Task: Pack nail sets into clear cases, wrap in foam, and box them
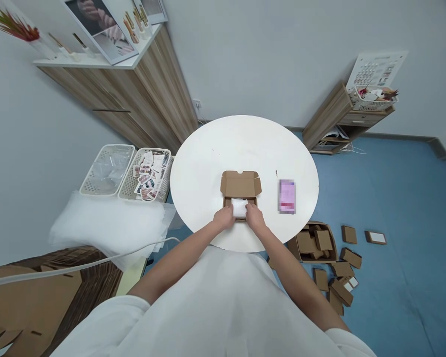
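On the round white table stands a small brown cardboard box, its lid flipped back away from me. A white wrapped bundle sits in the box opening, between my two hands. My left hand grips the bundle's left end at the box wall, fingers curled. At the right end, my right hand holds it the same way. To the right of the box lies a pink and purple rectangular item, blurred out in the picture.
Left of the table are a white basket of clear plastic bags, a basket of printed cards, white foam sheets and stacked flat cardboard. On the right floor, a carton of small boxes stands near scattered boxes.
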The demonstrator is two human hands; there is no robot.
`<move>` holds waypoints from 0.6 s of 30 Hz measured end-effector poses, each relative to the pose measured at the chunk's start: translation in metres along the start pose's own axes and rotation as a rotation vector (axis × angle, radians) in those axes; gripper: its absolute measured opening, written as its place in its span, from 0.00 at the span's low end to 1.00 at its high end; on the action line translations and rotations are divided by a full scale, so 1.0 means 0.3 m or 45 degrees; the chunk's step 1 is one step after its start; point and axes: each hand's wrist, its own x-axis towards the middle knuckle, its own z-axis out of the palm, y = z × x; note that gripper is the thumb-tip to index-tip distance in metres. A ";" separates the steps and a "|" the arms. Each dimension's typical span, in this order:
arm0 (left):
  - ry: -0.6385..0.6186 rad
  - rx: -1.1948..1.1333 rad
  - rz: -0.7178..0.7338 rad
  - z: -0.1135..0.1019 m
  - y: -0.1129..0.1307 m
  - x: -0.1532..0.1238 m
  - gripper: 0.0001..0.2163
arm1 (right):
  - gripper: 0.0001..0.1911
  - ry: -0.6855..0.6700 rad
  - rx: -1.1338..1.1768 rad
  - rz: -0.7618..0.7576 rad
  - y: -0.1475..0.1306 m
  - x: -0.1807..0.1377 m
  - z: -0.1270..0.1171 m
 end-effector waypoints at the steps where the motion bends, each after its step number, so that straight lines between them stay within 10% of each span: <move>1: 0.005 -0.008 0.000 -0.004 -0.004 -0.001 0.16 | 0.16 -0.012 -0.007 -0.009 -0.006 -0.002 0.001; 11: 0.366 -0.180 0.110 -0.070 -0.099 -0.035 0.20 | 0.23 0.419 0.349 -0.007 0.028 -0.092 -0.029; 18: 0.196 -0.365 0.070 -0.046 -0.165 -0.012 0.17 | 0.21 0.154 0.699 0.182 0.037 -0.090 -0.023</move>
